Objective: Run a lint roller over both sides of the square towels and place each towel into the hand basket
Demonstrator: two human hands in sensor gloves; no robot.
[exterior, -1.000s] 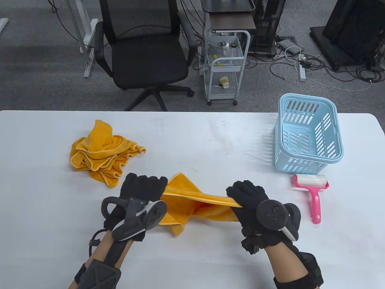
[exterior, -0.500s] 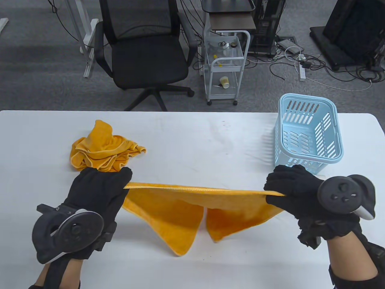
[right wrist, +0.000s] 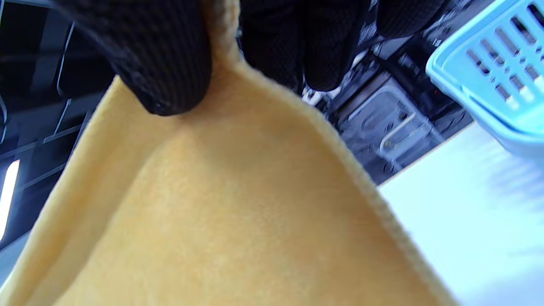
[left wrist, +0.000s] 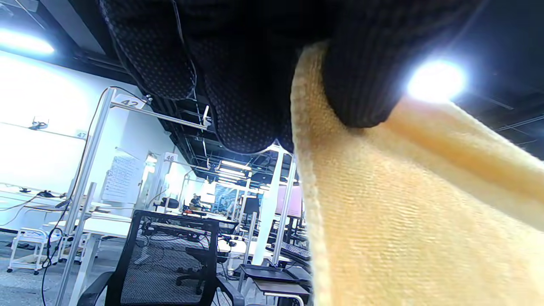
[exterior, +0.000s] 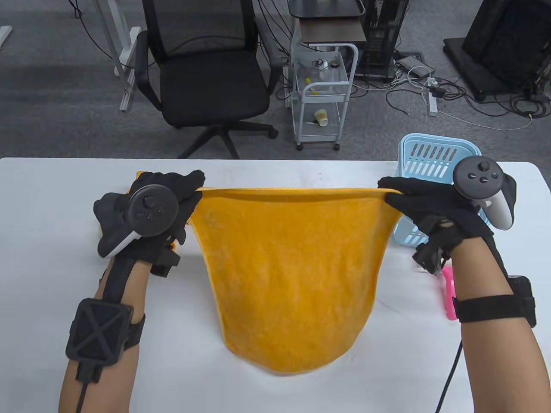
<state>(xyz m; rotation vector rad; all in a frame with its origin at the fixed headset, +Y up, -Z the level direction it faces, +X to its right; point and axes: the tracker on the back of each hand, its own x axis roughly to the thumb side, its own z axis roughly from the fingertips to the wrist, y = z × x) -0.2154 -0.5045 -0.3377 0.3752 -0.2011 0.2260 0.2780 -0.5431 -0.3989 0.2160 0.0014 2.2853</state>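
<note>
Orange towel (exterior: 286, 275), seemingly unlabelled, between both hands

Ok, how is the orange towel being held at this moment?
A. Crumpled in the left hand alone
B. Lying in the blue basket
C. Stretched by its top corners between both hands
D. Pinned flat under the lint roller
C: the left hand and right hand each pinch a top corner of the orange towel, which hangs spread between them.

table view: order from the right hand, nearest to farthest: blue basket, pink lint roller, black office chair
From the right hand:
1. Blue basket, directly behind the hand, partly hidden.
2. Pink lint roller, beside the forearm on the table.
3. Black office chair, beyond the table, far left.
</note>
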